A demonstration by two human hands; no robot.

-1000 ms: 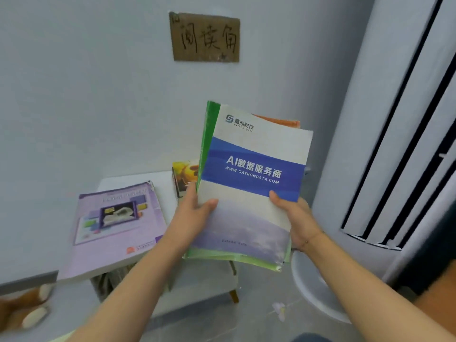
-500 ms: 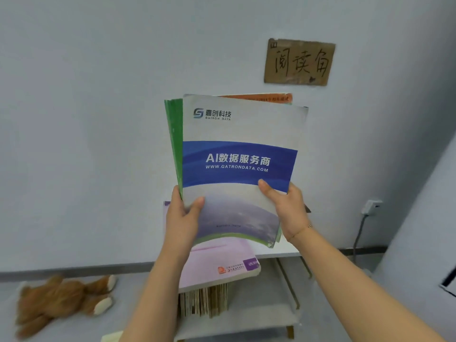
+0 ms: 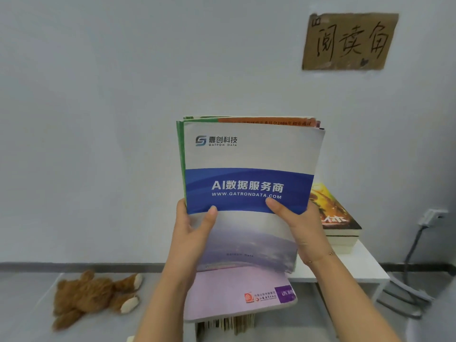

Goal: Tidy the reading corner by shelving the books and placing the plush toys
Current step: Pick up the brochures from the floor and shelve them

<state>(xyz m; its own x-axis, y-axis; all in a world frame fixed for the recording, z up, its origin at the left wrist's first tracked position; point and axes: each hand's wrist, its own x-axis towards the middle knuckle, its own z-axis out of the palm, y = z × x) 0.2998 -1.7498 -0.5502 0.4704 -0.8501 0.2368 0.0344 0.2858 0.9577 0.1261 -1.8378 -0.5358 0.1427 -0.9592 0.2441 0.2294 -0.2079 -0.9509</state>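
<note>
Left hand (image 3: 191,233): your thumb and curled fingers pinch the booklet stack (image 3: 249,183)
Right hand (image 3: 299,227): likewise, opposite edge
Risk: rear booklets slipping out, being thin and loosely aligned

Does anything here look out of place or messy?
Yes. A brown teddy bear lies sprawled on the floor by the wall, left of the shelf. A purple book juts over the shelf's front edge.

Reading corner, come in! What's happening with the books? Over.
Both hands, left and right, grip the book stack upright. Teddy bear on floor. Nothing blocking.
</note>
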